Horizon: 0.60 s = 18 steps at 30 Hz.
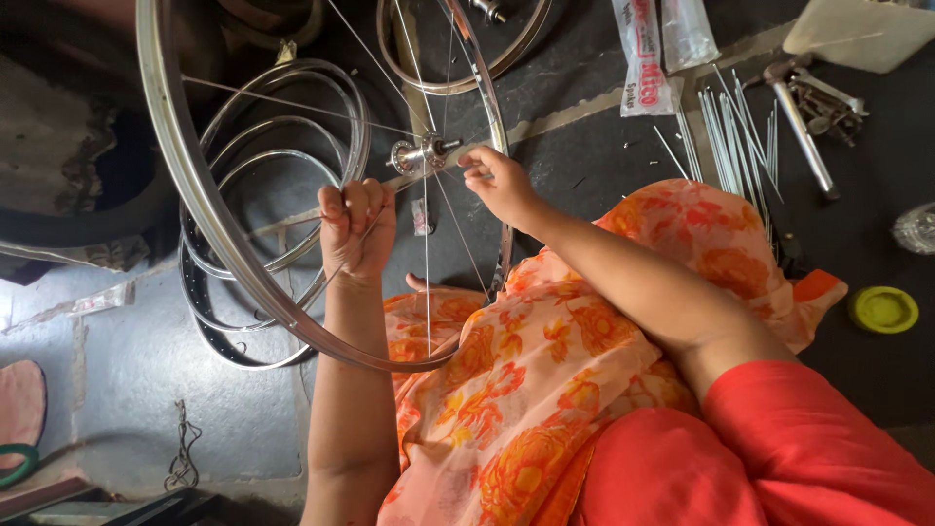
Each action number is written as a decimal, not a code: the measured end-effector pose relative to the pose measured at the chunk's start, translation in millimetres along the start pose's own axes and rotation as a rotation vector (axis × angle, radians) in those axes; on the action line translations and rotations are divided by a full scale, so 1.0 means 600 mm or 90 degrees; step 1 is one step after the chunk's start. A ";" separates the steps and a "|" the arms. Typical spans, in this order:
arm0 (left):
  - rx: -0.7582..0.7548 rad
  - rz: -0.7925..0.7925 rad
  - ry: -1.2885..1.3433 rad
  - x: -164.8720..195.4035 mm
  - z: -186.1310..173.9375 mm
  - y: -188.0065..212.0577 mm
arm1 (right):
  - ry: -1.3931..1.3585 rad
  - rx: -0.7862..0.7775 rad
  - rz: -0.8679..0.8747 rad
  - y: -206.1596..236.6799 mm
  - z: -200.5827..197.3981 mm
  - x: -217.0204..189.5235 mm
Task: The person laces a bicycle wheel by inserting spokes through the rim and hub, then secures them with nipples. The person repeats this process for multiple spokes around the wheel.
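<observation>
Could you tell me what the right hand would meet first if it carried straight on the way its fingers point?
Probably the wheel hub: the right hand points left, its fingertips right beside it, though depth is unclear.

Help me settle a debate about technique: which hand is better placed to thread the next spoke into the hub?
Probably the right hand: its fingertips pinch right at the hub, with loose spokes lying on its side. The left hand is fisted lower, gripping spokes inside the rim.

Orange floral cloth (526,380) — yellow-green lid (883,309)

wheel rim (195,209) cut off at top, plastic bottle (917,228) cropped at right edge
</observation>
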<state>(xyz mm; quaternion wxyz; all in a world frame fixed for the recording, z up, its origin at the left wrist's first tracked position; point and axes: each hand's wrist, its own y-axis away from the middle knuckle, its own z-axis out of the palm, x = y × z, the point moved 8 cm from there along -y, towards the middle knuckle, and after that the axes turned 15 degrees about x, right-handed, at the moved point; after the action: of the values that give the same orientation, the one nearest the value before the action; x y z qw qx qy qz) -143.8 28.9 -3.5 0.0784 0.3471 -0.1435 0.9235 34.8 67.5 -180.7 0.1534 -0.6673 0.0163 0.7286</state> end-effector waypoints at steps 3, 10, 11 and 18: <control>-0.011 0.003 -0.021 0.008 0.003 0.006 | -0.120 -0.016 0.058 -0.001 0.024 0.004; -0.026 -0.010 -0.045 0.014 0.008 0.016 | -0.211 -0.006 0.131 -0.004 0.042 0.004; -0.032 -0.008 -0.047 0.014 0.010 0.016 | -0.244 -0.005 0.158 -0.005 0.046 0.005; -0.061 -0.007 -0.056 0.014 0.016 0.017 | -0.283 0.014 0.297 -0.002 0.043 -0.011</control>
<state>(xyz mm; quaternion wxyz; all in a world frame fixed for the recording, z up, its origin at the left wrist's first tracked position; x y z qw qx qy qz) -146.4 16.7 7.0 0.0937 0.3836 -0.1891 0.8991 10.2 73.4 -171.1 -0.0108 -0.4684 0.1426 0.8719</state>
